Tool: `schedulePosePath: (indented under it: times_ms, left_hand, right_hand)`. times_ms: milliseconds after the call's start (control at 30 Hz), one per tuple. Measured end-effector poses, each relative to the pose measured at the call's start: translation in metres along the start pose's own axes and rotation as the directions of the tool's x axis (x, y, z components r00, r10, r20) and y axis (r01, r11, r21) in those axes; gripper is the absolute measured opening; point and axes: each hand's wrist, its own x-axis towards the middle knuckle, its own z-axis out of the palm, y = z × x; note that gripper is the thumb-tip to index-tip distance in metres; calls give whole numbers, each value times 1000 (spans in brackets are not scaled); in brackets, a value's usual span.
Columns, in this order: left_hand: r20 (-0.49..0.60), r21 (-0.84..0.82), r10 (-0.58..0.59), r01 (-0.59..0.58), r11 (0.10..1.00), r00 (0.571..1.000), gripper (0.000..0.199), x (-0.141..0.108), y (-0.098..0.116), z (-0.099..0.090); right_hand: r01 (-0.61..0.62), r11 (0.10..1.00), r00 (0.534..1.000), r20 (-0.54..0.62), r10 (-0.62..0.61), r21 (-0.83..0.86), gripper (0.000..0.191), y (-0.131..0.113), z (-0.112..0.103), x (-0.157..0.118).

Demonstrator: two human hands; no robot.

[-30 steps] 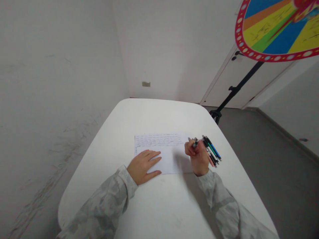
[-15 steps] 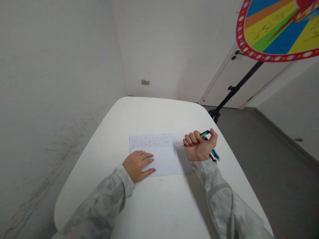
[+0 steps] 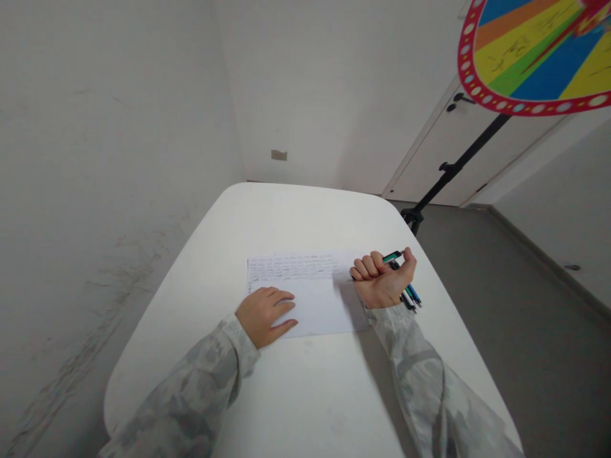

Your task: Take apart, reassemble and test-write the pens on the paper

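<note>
A sheet of paper lies on the white table, with lines of handwriting across its upper part and a blank lower part. Flat on its left side rests my left hand, fingers spread. Above the paper's right edge, my right hand is curled around a green and black pen, the thumb at the pen's upper end. Several more pens lie on the table just behind and to the right of that hand, which partly hides them.
The white table has rounded corners and stands near the walls. Beyond its right side, a colourful prize wheel is held up by a black stand. Behind the stand is a door with a black handle.
The view has shifted very slightly, so the wheel sits a little farther right and higher. Both hands and the pen keep practically the same position.
</note>
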Motion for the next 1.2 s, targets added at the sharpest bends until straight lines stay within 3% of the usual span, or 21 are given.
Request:
schedulePosePath:
  times_ms: [467,633,767,900,1033,1200]
  left_hand:
    - [-7,5,7,-7,1000,1000,26,1,0,0]
    - [-1,5,9,-9,1000,1000,27,1,0,-1]
    - [7,-9,-10,11,1000,1000,27,0,0,0]
    - [21,-32,-28,29,999,999,25,1,1,-1]
    - [36,-43,-38,39,998,999,23,1,2,-1]
    - [50,-52,-42,44,998,998,23,1,2,1]
  right_hand:
    - [-39,983,998,-41,47,177,65,2,-3,-1]
    - [-30,985,998,-44,38,170,66,3,0,0]
    - [67,994,995,-73,-74,-88,59,12,-1,4]
    - [243,830,957,-19,-291,-502,50,26,-14,-2]
    - [95,670,987,-19,-161,-737,56,33,-29,-13]
    - [118,537,987,40,-154,-835,23,35,-36,-12]
